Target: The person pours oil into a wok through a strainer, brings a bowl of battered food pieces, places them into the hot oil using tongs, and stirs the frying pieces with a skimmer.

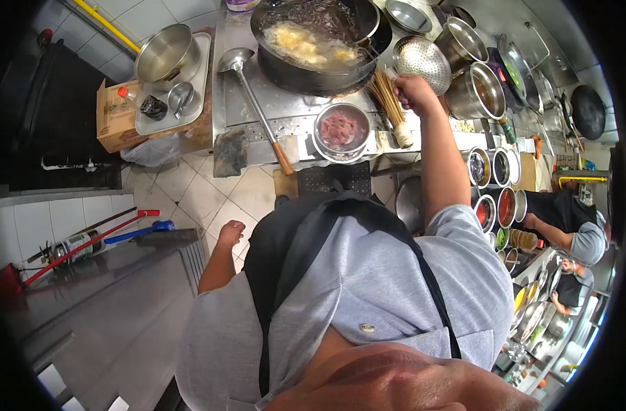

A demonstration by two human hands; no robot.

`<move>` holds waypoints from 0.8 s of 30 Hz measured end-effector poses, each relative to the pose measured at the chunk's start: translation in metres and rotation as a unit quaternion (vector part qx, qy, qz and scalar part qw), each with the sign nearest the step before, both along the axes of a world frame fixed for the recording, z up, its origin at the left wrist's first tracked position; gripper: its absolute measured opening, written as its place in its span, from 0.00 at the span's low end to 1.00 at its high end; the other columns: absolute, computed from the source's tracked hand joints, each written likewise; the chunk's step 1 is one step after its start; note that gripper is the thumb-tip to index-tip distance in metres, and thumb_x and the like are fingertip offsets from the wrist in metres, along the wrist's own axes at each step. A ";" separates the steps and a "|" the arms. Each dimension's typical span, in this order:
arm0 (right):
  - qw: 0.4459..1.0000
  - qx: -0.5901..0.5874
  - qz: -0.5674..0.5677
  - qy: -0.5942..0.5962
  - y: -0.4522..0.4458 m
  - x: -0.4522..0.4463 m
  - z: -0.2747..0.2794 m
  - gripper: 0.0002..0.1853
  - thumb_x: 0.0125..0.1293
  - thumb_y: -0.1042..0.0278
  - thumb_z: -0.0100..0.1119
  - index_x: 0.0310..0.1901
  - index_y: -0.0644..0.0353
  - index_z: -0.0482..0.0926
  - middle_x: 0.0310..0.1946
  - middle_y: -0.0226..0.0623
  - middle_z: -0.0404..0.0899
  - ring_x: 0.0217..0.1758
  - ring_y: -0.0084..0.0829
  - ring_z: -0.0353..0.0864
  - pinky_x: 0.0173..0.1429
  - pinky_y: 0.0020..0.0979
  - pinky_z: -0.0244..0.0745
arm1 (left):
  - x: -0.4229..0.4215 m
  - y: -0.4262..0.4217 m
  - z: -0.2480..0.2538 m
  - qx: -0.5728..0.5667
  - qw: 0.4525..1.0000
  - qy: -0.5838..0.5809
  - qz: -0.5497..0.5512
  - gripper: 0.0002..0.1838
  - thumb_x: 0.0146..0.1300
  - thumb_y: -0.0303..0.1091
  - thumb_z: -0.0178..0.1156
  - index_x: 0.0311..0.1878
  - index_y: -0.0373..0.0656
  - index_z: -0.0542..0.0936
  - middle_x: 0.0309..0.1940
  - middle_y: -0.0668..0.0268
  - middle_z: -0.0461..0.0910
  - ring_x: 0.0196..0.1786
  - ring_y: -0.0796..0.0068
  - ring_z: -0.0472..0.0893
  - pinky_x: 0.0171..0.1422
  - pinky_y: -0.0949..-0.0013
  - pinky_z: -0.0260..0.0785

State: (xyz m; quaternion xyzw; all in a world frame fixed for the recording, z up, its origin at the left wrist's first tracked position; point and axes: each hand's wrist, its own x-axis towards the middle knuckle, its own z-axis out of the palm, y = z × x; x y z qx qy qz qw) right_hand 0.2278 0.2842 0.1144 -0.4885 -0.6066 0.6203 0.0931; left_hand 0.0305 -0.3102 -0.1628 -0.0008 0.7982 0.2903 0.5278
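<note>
My right hand (414, 94) is closed around a pale utensil handle (391, 73) at the right rim of a large black wok (296, 81). The handle points toward the wok, but the utensil's head cannot be made out. Pale yellow pieces of food (302, 46) bubble in the dark oil. Just beside that hand are a bamboo brush (388, 99) and a perforated metal strainer (422, 65). My left hand (232, 233) hangs low by my side, its fingers loosely curled and nothing visible in them. A bowl of raw sliced meat (340, 130) sits at the counter's front edge.
A long ladle (258, 103) lies left of the wok, its wooden handle over the edge. Further left, a tray (202, 89) bears a steel pot (168, 55). Steel pots (478, 89) and seasoning containers (486, 212) line the right. Two other people (566, 226) work there.
</note>
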 end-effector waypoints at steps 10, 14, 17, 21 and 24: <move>0.973 -0.167 0.022 0.156 -0.029 -0.045 -0.033 0.06 0.73 0.67 0.48 0.37 0.57 0.69 0.19 0.27 0.69 0.10 0.16 0.57 0.11 0.21 0.51 | 0.005 -0.007 -0.010 -0.001 1.000 -0.007 0.004 0.13 0.60 0.36 0.60 0.46 0.42 0.79 0.34 0.65 0.82 0.30 0.73 0.81 0.25 0.70 0.69; 0.954 -0.219 0.034 0.202 -0.037 -0.048 -0.034 0.05 0.72 0.69 0.48 0.36 0.57 0.68 0.21 0.28 0.69 0.12 0.18 0.59 0.14 0.22 0.52 | 0.001 -0.006 -0.008 0.007 1.000 -0.008 0.002 0.13 0.60 0.36 0.60 0.46 0.41 0.79 0.34 0.65 0.82 0.30 0.73 0.81 0.25 0.70 0.69; 0.953 -0.218 0.009 0.213 -0.044 -0.046 -0.031 0.06 0.73 0.67 0.48 0.38 0.57 0.68 0.20 0.27 0.68 0.10 0.15 0.56 0.10 0.19 0.51 | 0.002 0.003 0.004 0.004 1.000 -0.008 0.001 0.13 0.61 0.37 0.60 0.46 0.41 0.79 0.34 0.65 0.82 0.30 0.73 0.81 0.25 0.70 0.69; 0.947 -0.220 0.015 0.235 -0.053 -0.030 -0.017 0.06 0.73 0.67 0.48 0.38 0.57 0.68 0.20 0.26 0.67 0.09 0.14 0.56 0.10 0.19 0.50 | -0.004 0.006 0.001 0.008 1.000 -0.016 -0.024 0.13 0.61 0.37 0.60 0.46 0.41 0.79 0.33 0.66 0.82 0.30 0.74 0.81 0.26 0.70 0.70; 0.960 -0.165 0.012 0.224 -0.058 -0.011 -0.006 0.06 0.72 0.67 0.49 0.43 0.60 0.71 0.19 0.25 0.67 0.08 0.14 0.54 0.11 0.19 0.50 | -0.004 0.005 -0.003 0.006 0.999 -0.006 -0.045 0.13 0.60 0.36 0.60 0.46 0.41 0.79 0.32 0.66 0.81 0.30 0.74 0.80 0.26 0.69 0.70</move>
